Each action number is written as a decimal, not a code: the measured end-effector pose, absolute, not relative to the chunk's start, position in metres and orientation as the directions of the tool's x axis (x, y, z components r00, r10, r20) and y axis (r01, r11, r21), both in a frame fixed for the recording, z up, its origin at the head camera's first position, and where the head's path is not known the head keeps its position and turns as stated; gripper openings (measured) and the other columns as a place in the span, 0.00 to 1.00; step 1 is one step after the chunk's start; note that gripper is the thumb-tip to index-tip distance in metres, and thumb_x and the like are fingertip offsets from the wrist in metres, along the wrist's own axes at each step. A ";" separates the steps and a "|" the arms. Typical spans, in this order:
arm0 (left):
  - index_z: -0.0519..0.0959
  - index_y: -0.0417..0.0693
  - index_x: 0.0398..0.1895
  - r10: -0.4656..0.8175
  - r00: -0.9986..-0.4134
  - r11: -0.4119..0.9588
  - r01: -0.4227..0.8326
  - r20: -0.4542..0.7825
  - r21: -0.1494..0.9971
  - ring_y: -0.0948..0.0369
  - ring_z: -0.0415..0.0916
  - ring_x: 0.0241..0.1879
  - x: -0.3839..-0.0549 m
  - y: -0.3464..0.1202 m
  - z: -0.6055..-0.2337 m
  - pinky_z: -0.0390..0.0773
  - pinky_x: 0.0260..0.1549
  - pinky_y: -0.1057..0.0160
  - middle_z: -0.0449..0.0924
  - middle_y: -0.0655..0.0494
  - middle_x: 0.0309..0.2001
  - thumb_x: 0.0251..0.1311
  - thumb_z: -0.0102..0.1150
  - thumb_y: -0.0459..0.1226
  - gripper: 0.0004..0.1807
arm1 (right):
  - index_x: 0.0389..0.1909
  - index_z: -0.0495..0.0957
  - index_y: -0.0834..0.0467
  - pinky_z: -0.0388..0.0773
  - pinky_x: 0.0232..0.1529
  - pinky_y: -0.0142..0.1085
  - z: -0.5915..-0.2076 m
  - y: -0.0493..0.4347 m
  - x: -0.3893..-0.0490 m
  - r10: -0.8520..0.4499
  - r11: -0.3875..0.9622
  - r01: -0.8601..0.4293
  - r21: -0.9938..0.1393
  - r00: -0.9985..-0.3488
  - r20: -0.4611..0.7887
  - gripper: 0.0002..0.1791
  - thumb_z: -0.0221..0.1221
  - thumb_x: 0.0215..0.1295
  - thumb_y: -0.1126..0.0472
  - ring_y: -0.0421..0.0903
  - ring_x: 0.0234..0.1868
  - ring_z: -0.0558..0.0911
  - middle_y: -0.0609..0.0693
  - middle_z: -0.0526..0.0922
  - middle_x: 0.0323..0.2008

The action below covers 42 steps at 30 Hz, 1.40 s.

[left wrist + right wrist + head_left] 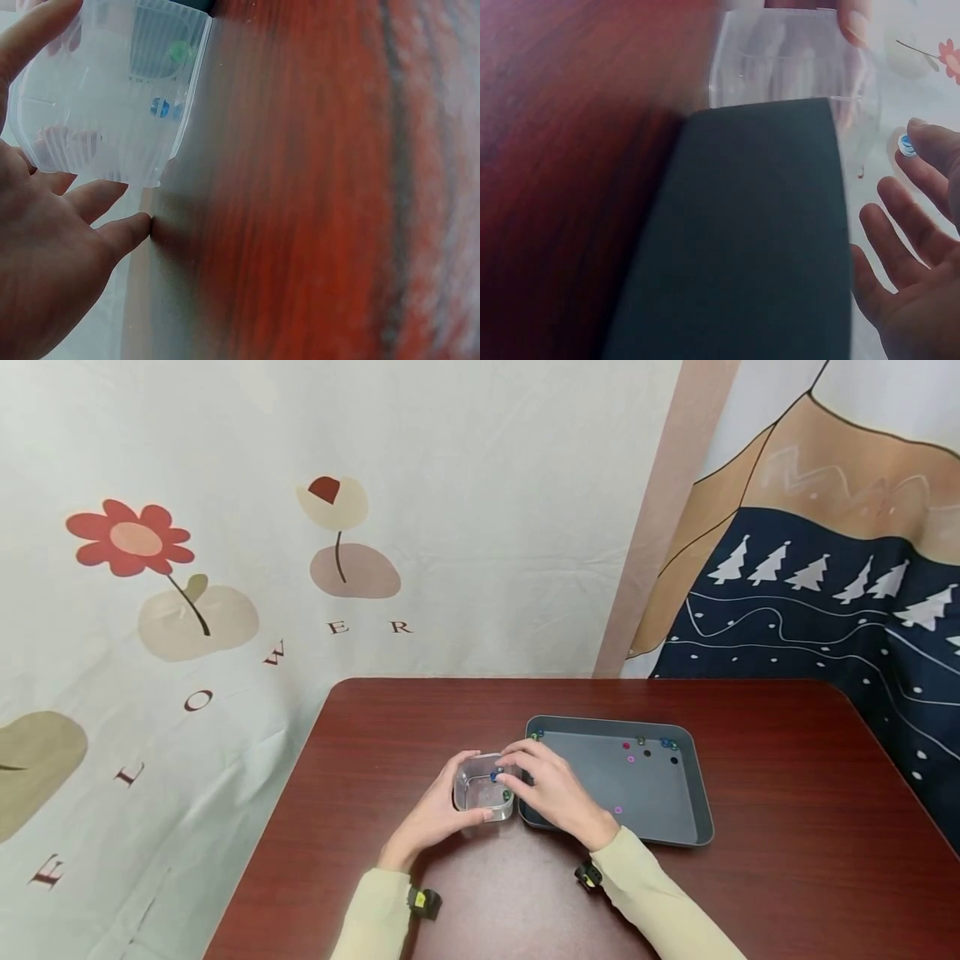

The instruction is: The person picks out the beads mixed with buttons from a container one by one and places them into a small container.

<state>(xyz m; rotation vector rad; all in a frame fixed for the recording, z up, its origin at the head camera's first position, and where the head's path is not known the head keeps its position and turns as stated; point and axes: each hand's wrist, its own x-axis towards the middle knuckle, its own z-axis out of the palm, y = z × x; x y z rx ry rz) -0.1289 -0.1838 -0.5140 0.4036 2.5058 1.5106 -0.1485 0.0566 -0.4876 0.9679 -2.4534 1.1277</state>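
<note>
My left hand (435,814) grips a clear plastic box (471,792) on the table, thumb on the near side and fingers round the far side. A green bead (180,51) and a blue bead (160,106) show through its wall in the left wrist view. Above the box's open top, my right hand (553,789) pinches a small round blue-and-white bead (907,145) between thumb and index finger. Its other fingers are spread, with the forearm coming in from the right. Beside the box is a grey tray (600,785), overlapped by the right hand in the head view.
Several small beads lie in the tray, among them a pink bead (618,810), a black bead (674,761) and blue and green ones by the far edge. The brown table (780,793) ends at a printed curtain (487,527) behind.
</note>
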 end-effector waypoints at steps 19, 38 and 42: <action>0.58 0.62 0.79 0.325 -0.945 0.443 0.115 -0.039 0.889 0.52 0.73 0.61 -0.130 -0.184 -0.515 0.69 0.62 0.43 0.67 0.51 0.70 0.52 0.80 0.46 0.53 | 0.50 0.87 0.56 0.79 0.55 0.45 -0.491 0.059 -0.151 -0.480 0.488 -0.679 -0.548 -0.733 0.482 0.13 0.71 0.66 0.57 0.46 0.55 0.80 0.48 0.83 0.53; 0.59 0.62 0.78 0.311 -0.950 0.445 0.121 -0.026 0.887 0.53 0.70 0.63 -0.130 -0.185 -0.514 0.64 0.66 0.43 0.71 0.54 0.67 0.49 0.82 0.46 0.54 | 0.65 0.79 0.57 0.72 0.66 0.54 -0.443 0.110 -0.181 -0.422 0.565 -0.528 -0.635 -0.845 0.327 0.26 0.70 0.68 0.56 0.54 0.71 0.73 0.54 0.79 0.66; 0.59 0.62 0.78 0.309 -0.951 0.451 0.122 -0.026 0.884 0.54 0.70 0.63 -0.129 -0.183 -0.511 0.64 0.66 0.43 0.71 0.54 0.68 0.49 0.82 0.46 0.54 | 0.68 0.77 0.56 0.69 0.68 0.55 -0.443 0.115 -0.188 -0.460 0.583 -0.498 -0.642 -0.854 0.244 0.30 0.70 0.68 0.54 0.55 0.72 0.72 0.55 0.76 0.68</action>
